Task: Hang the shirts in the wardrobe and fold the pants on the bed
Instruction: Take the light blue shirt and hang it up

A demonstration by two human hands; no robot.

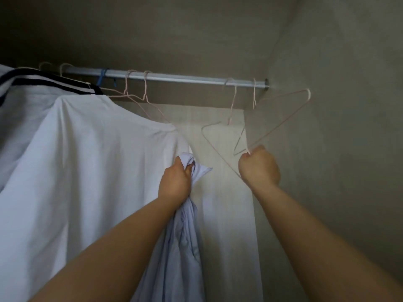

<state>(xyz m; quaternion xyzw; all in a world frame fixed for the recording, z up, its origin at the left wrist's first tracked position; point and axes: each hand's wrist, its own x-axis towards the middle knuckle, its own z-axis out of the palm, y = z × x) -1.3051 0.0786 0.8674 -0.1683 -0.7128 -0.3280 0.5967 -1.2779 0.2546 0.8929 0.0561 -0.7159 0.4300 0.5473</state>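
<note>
My left hand point(175, 182) grips a bunched pale blue shirt point(181, 243) that hangs down below my fist, inside the wardrobe. My right hand point(259, 166) holds the lower bar of a thin pink wire hanger point(281, 120), whose hook is over the metal rail point(178, 78) near its right end. The hanger is tilted up toward the right wall. A second empty pink hanger point(212, 144) hangs just left of it, its lower wire running down behind my right hand.
A white shirt point(91, 171) hangs at the left on a hanger, with a white garment with black stripes point(28, 83) behind it. More empty pink hangers point(144, 90) sit mid-rail. The wardrobe's side wall point(349, 127) is close on the right.
</note>
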